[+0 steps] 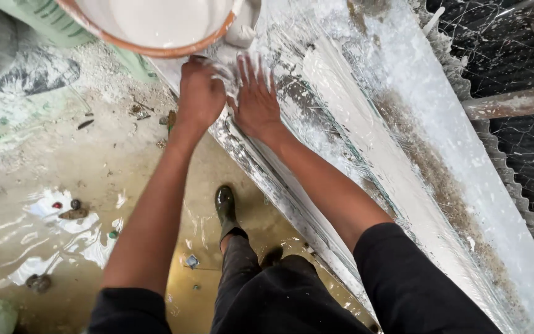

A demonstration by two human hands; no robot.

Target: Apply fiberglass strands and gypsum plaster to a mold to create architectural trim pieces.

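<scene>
Head view: two hands press wet white sheet on a long slab

Head camera looks down on a person in black sleeves and trousers, standing on a wet, muddy floor (94, 179) with one dark rubber boot (225, 210) showing below the arms.

Both hands work at the near edge of a long slanted slab (403, 124), which runs from the top centre down to the lower right corner. The slab is covered with a glossy, wrinkled film (341, 80) smeared with white paste and streaked with brown grit along its far side.

The left hand (200, 93) is curled into a loose fist, knuckles up, pressing on the film right at the slab's near edge; whether it pinches any film cannot be told. The right hand (256, 93) lies flat just beside it, fingers spread and pointing up the slab, palm on the wet film, coated with white paste. The two hands almost touch.

Just beyond the hands, at the top edge, hangs a bucket (156, 28) with an orange-brown rim, filled with white liquid. Wire mesh (514, 55) fills the upper right corner behind the slab.
</scene>
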